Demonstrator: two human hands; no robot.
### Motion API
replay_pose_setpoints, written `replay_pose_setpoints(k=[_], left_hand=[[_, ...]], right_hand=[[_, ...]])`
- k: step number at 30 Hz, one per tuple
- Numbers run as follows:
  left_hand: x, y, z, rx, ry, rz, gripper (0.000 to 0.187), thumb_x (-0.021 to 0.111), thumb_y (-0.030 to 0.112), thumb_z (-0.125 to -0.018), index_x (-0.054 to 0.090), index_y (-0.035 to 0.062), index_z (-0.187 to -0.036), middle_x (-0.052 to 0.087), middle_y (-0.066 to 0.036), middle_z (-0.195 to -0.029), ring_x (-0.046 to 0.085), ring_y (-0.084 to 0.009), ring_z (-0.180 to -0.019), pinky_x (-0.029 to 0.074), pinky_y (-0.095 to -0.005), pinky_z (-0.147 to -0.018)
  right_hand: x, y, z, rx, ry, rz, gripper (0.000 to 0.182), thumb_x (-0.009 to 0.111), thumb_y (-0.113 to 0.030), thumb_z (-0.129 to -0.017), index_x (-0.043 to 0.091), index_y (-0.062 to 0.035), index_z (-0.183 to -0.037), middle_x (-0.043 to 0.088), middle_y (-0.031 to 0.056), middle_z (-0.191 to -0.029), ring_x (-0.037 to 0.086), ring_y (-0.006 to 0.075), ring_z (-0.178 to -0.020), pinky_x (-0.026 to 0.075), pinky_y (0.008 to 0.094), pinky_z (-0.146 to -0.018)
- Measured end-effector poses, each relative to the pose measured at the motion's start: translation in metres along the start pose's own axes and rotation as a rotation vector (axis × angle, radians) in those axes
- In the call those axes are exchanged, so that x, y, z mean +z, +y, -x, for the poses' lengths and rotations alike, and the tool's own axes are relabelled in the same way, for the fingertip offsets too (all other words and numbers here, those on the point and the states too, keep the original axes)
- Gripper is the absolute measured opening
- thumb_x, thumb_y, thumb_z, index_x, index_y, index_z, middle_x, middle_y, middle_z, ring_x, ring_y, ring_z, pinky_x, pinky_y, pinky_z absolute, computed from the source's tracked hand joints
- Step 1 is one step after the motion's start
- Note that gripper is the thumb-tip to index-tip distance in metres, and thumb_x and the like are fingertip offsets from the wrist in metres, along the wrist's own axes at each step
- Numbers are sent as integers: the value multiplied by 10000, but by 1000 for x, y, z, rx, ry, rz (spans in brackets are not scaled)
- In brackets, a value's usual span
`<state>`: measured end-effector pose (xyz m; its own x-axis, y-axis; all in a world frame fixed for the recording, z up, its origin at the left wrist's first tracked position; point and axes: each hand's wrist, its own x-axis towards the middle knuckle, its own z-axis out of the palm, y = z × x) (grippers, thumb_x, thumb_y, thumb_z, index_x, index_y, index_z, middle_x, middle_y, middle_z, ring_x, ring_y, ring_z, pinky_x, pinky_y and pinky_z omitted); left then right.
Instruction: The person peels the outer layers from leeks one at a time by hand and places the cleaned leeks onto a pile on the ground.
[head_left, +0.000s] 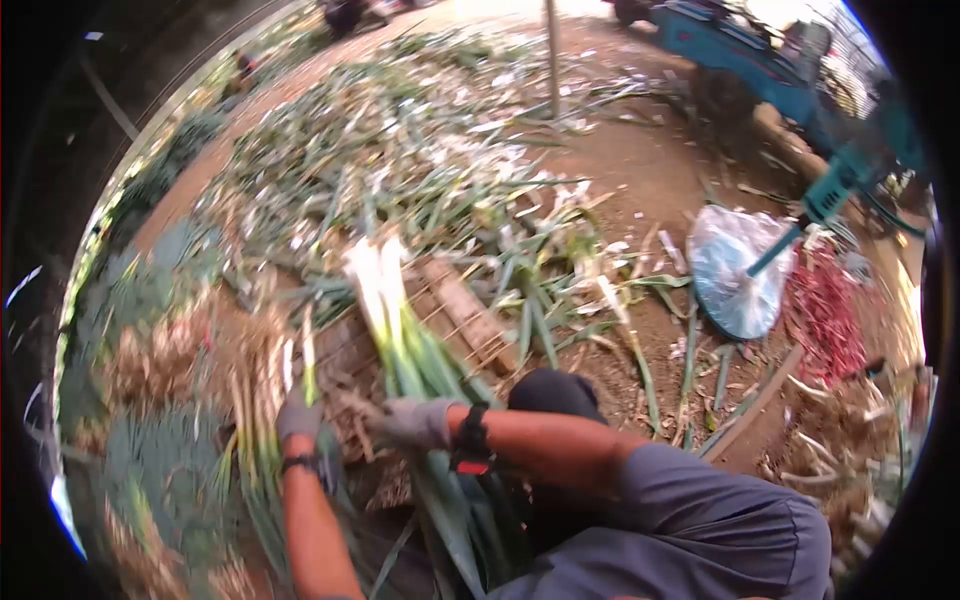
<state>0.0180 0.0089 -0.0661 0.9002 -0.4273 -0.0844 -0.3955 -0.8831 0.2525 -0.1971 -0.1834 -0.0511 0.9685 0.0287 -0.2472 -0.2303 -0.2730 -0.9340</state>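
Note:
My left hand (298, 416), in a grey glove, is closed around a single green onion (309, 355), whose pale end points up. To its right is my gloved right hand (415, 422), with its fingers turned toward the left hand. They look closed at a brownish, blurred bit, which I cannot make out. A bundle of cleaned green onions (400, 335), white ends away from me, lies on a wooden support (465, 310), its leaves passing under my right wrist. Untrimmed green onions (255, 390) with brown-coated stalks lie left of my left hand.
Stripped leaves (400, 130) form a wide heap ahead, around a thin pole (553, 60). To the right are a plastic bag (740, 270), red ties (825, 310) and a blue vehicle (740, 50). More rooted onions (845, 440) lie lower right.

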Motion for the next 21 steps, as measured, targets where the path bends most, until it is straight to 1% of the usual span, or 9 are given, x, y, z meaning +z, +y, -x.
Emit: replay_pose_setpoints(k=[1, 3, 5, 6, 8, 12, 17, 18, 21], left_hand=[[-2, 5, 2, 27, 0, -68, 371, 637, 390, -895, 717, 90, -1099, 724, -213, -1014, 696, -408, -943, 553, -477, -807], [4, 0, 1, 22, -13, -30, 407, 664, 403, -865, 697, 87, -1120, 711, -234, -1017, 681, -432, -975, 541, -504, -833], [10, 3, 5, -56, -61, -82, 519, 735, 413, -808, 660, 59, -1180, 692, -263, -1128, 667, -441, -1039, 532, -509, -889], [22, -2, 6, -94, -13, -82, 532, 748, 407, -812, 656, 57, -1201, 704, -243, -1111, 671, -424, -1042, 534, -508, -895], [-8, 23, 32, -183, -92, -61, 529, 748, 400, -829, 660, 71, -1233, 710, -225, -1108, 674, -410, -1049, 538, -498, -905], [-19, 19, 44, -135, -90, -77, 672, 758, 370, -831, 556, 135, -1428, 714, -170, -1199, 684, -362, -1073, 546, -467, -922], [-22, 13, 58, -145, -96, -69, 591, 749, 370, -841, 625, 123, -1364, 701, -170, -1246, 671, -359, -1129, 530, -451, -968], [-38, 26, 81, -86, -82, -17, 380, 681, 287, -889, 671, 58, -1193, 696, -230, -1208, 674, -410, -1114, 547, -476, -958], [-28, 21, 96, -79, -132, -6, 382, 671, 265, -879, 674, 65, -1205, 689, -233, -1218, 664, -407, -1128, 531, -472, -975]], right_hand=[[9, 10, -5, 81, -30, -35, 595, 498, -510, -951, 692, 46, -1040, 703, 211, -884, 690, 321, -815, 517, 452, -738], [-4, -14, 11, 200, -79, -222, 507, 532, -440, -980, 688, 35, -1062, 716, 151, -868, 688, 238, -749, 527, 379, -602], [2, -20, 10, 205, -66, -346, 468, 539, -446, -1019, 605, -26, -1215, 656, 55, -749, 556, 150, -534, 422, 325, -450], [0, -22, 14, 173, -111, -335, 460, 536, -466, -1023, 592, -38, -1183, 612, 46, -695, 510, 138, -476, 381, 323, -415], [7, -9, 5, 177, -128, -349, 431, 504, -463, -1037, 585, -43, -1090, 565, 42, -648, 515, 148, -463, 371, 324, -395], [15, -19, 18, 131, -187, -194, 441, 465, -469, -1039, 586, -49, -1092, 572, 42, -659, 547, 161, -463, 411, 331, -391], [32, -39, 33, 148, -162, -34, 476, 483, -509, -1019, 614, -59, -1102, 605, 52, -662, 567, 177, -485, 439, 358, -426], [35, -39, 32, 142, -137, 34, 482, 483, -515, -1017, 617, -60, -1104, 613, 57, -665, 567, 181, -486, 439, 362, -434], [42, -49, 37, 182, -84, -96, 496, 511, -524, -993, 634, -49, -1068, 625, 74, -687, 569, 188, -507, 440, 357, -473]])
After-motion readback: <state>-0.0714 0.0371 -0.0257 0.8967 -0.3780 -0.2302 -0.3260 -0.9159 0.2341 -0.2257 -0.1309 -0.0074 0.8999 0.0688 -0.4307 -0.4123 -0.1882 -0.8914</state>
